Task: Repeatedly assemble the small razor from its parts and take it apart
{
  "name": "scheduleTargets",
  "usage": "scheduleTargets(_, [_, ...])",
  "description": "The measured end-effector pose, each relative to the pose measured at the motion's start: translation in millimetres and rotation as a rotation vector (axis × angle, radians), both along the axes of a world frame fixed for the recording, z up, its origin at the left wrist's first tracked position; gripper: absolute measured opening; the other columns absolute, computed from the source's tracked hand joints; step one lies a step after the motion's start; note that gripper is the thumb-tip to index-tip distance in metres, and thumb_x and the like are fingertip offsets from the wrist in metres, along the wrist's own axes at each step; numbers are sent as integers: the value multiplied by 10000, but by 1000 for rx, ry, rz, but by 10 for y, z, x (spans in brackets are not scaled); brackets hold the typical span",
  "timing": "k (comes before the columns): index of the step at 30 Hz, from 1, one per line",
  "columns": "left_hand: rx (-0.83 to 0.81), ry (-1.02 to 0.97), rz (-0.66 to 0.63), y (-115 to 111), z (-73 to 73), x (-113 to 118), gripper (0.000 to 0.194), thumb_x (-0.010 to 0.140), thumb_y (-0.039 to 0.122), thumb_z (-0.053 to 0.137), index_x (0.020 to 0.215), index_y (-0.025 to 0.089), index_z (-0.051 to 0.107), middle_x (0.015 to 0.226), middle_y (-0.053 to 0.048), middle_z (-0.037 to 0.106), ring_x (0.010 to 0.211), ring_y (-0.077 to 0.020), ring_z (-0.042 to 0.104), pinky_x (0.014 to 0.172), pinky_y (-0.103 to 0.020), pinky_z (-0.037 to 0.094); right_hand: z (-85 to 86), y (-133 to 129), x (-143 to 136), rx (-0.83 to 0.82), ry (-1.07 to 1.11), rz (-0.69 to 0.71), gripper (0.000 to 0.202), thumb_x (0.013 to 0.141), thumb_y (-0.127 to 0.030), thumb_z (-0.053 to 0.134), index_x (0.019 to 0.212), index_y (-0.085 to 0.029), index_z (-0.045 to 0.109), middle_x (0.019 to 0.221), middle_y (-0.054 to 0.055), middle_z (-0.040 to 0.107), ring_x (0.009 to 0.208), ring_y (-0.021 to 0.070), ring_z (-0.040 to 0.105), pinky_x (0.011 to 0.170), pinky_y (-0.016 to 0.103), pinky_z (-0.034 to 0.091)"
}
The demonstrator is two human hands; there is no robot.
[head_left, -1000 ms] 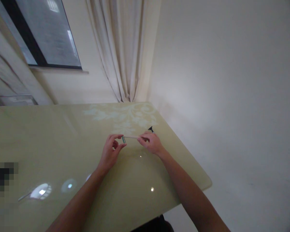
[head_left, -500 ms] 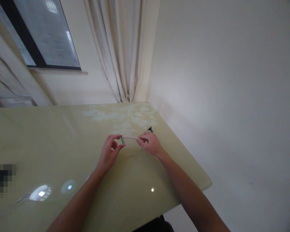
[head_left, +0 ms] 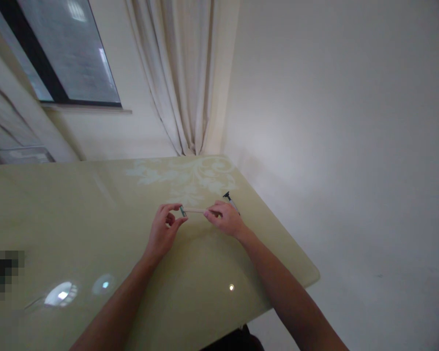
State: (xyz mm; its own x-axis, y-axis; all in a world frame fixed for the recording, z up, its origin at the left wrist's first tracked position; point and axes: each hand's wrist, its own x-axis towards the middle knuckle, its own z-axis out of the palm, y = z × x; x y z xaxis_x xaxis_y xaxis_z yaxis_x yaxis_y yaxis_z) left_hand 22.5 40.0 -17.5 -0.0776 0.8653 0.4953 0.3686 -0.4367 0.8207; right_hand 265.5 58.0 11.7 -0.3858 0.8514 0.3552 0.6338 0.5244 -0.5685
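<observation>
A razor (head_left: 194, 210) with a pale thin handle and a narrow teal-grey head spans the gap between my two hands above the table. My left hand (head_left: 166, 222) pinches the two ends of its head between thumb and forefinger. Closed around the handle's other end are the fingers of my right hand (head_left: 225, 218), which hide that part. A second razor (head_left: 233, 201), with a black head and a grey handle, lies on the table just beyond my right hand, its lower end close to the knuckles.
The glossy pale-green table (head_left: 76, 209) has a white leaf pattern near its far corner and reflects lamps. A wall (head_left: 314, 122) runs along its right side. A curtain (head_left: 183, 73) hangs behind the far edge. A blurred dark patch (head_left: 2, 270) is at the left.
Both hands have shifted very slightly left with the razor between them. Its head now shows darker and tilted a little differently. More of the second razor's handle is visible.
</observation>
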Motion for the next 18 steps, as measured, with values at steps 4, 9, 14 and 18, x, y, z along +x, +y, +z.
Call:
scheduleTargets(4, [3, -7, 20, 10, 4, -2, 319, 831, 364, 749, 1109, 218, 694, 1010, -16, 613, 644, -108, 525, 604, -265, 499, -7, -2, -4, -21, 33, 48, 257, 976, -364, 657, 881, -175, 802, 746, 10, 618, 660, 126, 530, 655, 258, 368])
scheduleTargets(9, [-2, -19, 30, 11, 19, 1, 330, 813, 375, 755, 1094, 214, 695, 999, -19, 613, 624, -105, 512, 588, -262, 495, -30, 7, -17, -3, -7, -36, 327, 987, -426, 636, 841, -179, 794, 740, 16, 600, 679, 140, 532, 662, 266, 363])
scheduleTargets(14, [1, -15, 35, 2, 38, 2, 323, 825, 383, 745, 1098, 220, 692, 1013, -25, 614, 640, -111, 523, 584, -260, 495, -46, 1, -37, -20, 36, 23, 305, 995, -428, 635, 905, -188, 799, 768, 15, 619, 678, 133, 543, 663, 259, 375])
scheduleTargets(18, [4, -5, 41, 3, 39, 2, 324, 827, 403, 738, 1091, 222, 691, 1002, -26, 621, 633, -116, 520, 584, -267, 503, -41, -12, -63, 7, 28, -34, 350, 996, -459, 632, 843, -184, 783, 758, 16, 611, 688, 138, 546, 672, 266, 380])
